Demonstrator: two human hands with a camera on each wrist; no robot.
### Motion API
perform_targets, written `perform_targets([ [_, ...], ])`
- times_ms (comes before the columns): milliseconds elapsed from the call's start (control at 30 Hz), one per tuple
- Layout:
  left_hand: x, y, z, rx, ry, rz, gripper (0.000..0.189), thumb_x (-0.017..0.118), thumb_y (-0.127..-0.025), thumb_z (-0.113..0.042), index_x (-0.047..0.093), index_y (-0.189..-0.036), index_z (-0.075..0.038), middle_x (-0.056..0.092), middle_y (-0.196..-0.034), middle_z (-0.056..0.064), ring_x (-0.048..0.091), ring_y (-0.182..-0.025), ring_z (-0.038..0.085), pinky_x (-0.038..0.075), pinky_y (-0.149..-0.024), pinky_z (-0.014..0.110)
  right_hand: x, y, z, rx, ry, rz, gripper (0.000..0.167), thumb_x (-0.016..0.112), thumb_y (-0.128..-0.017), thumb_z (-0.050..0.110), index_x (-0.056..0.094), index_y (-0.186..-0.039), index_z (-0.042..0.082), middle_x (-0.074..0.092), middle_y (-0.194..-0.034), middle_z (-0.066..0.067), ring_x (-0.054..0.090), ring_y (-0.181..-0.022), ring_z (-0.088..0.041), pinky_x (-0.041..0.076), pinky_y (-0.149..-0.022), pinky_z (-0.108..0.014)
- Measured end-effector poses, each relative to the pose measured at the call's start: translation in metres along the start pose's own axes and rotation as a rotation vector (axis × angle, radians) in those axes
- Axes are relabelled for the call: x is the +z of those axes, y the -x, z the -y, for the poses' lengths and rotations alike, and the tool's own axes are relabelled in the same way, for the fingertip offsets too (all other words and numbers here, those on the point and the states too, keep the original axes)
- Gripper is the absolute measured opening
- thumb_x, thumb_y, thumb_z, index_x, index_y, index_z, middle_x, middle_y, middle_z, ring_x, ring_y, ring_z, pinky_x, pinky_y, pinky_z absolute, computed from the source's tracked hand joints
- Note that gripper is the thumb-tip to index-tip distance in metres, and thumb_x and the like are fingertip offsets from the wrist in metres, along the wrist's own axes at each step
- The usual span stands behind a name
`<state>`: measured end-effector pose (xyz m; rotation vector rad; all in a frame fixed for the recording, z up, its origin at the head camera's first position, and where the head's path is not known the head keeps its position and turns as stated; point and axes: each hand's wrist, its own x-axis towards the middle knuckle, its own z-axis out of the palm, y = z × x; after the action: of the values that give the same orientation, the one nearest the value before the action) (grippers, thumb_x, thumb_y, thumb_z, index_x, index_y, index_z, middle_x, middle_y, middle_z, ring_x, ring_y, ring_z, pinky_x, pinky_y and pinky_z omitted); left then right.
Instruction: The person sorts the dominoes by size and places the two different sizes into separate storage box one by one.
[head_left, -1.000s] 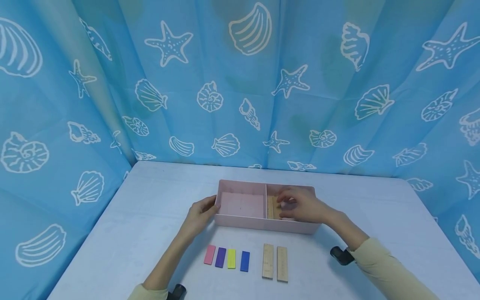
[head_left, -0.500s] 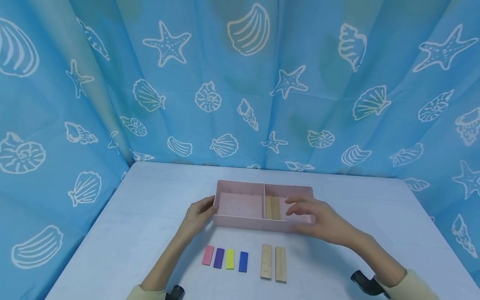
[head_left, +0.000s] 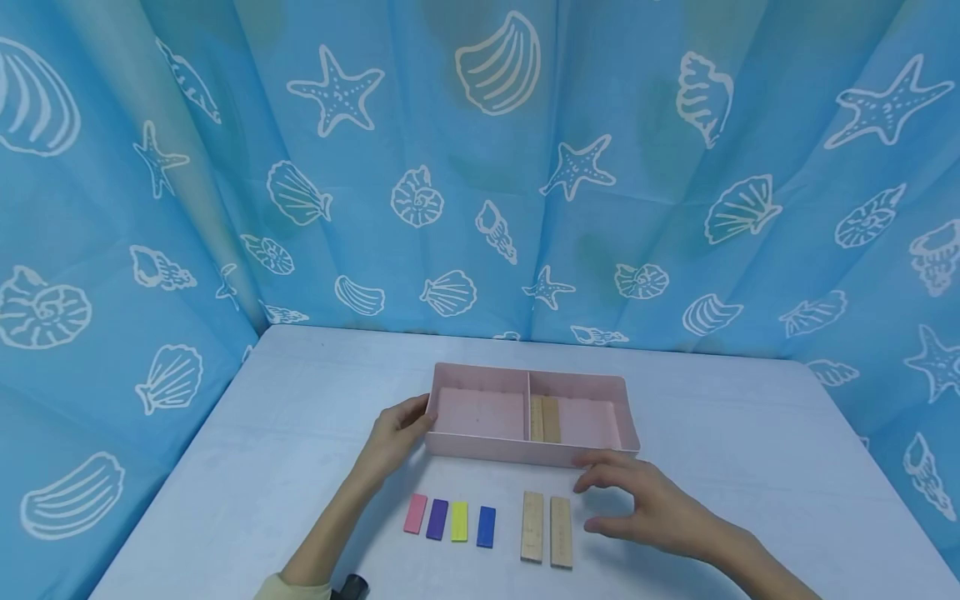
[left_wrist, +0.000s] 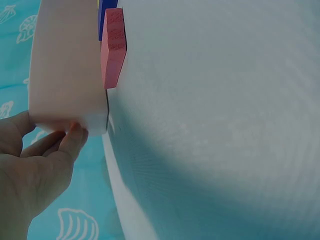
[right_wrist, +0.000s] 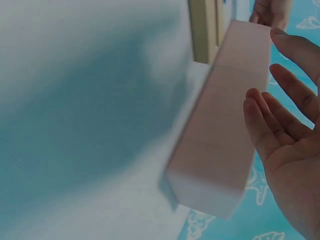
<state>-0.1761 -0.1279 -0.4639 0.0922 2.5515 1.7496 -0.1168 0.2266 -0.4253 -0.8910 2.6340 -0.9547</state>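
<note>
A pink two-compartment box [head_left: 495, 449] stands on the table. My left hand [head_left: 393, 435] grips its left end, thumb at the rim and fingers on the outer wall. Two wooden blocks lie side by side in the right compartment, against the divider: one left [head_left: 536, 419], one right [head_left: 552, 419]. My right hand [head_left: 648, 504] holds nothing; its fingers are spread and loosely bent near the box's front right corner. Just left of it, two more wooden blocks lie on the table, a left one [head_left: 532, 527] and a right one [head_left: 561, 533].
Left of the wooden blocks, in a row before the box, lie a pink block [head_left: 415, 514], a purple block [head_left: 437, 519], a yellow block [head_left: 459, 522] and a blue block [head_left: 486, 527]. A blue shell-print curtain [head_left: 450, 208] hangs behind the white table [head_left: 337, 358].
My right hand has come out of the right compartment and moved toward me, to beside the wooden blocks on the table. The left hand still grips the box.
</note>
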Motion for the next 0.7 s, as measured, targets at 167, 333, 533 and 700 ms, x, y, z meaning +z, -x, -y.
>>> perform_targets([
  [167, 0.0, 0.0, 0.0, -0.002, 0.006, -0.002, 0.047, 0.057, -0.102, -0.02, 0.049, -0.142, 0.002, 0.053, -0.142, 0.018, 0.05, -0.132, 0.034, 0.044, -0.104, 0.047, 0.014, 0.003, -0.009, -0.042, -0.016, 0.002, 0.029, 0.081, -0.083, 0.029, 0.067, -0.109, 0.027, 0.058, -0.132, 0.0, 0.055, -0.119, -0.021, 0.052, -0.098, -0.04],
  [333, 0.0, 0.0, 0.001, -0.005, 0.001, -0.004, 0.047, 0.057, -0.102, -0.02, 0.049, -0.142, 0.002, 0.053, -0.142, 0.018, 0.049, -0.132, 0.034, 0.044, -0.104, 0.047, 0.023, 0.006, -0.014, -0.057, -0.019, -0.005, 0.029, 0.08, -0.083, 0.032, 0.068, -0.109, 0.029, 0.059, -0.13, 0.0, 0.056, -0.116, -0.017, 0.052, -0.097, -0.039],
  [533, -0.001, -0.001, 0.001, 0.0, 0.01, -0.002, 0.047, 0.057, -0.102, -0.021, 0.05, -0.142, 0.002, 0.053, -0.142, 0.018, 0.049, -0.132, 0.034, 0.043, -0.105, 0.047, 0.032, 0.007, -0.017, -0.005, -0.04, 0.005, 0.027, 0.079, -0.083, 0.037, 0.066, -0.106, 0.033, 0.056, -0.135, 0.001, 0.055, -0.118, -0.022, 0.05, -0.099, -0.047],
  [700, 0.0, 0.0, 0.001, -0.001, 0.009, -0.001, 0.047, 0.057, -0.102, -0.021, 0.05, -0.142, 0.001, 0.053, -0.143, 0.017, 0.049, -0.132, 0.034, 0.044, -0.105, 0.047, 0.04, 0.006, -0.015, 0.086, -0.069, 0.026, 0.029, 0.08, -0.081, 0.043, 0.065, -0.104, 0.035, 0.051, -0.14, -0.004, 0.051, -0.124, -0.032, 0.044, -0.101, -0.06],
])
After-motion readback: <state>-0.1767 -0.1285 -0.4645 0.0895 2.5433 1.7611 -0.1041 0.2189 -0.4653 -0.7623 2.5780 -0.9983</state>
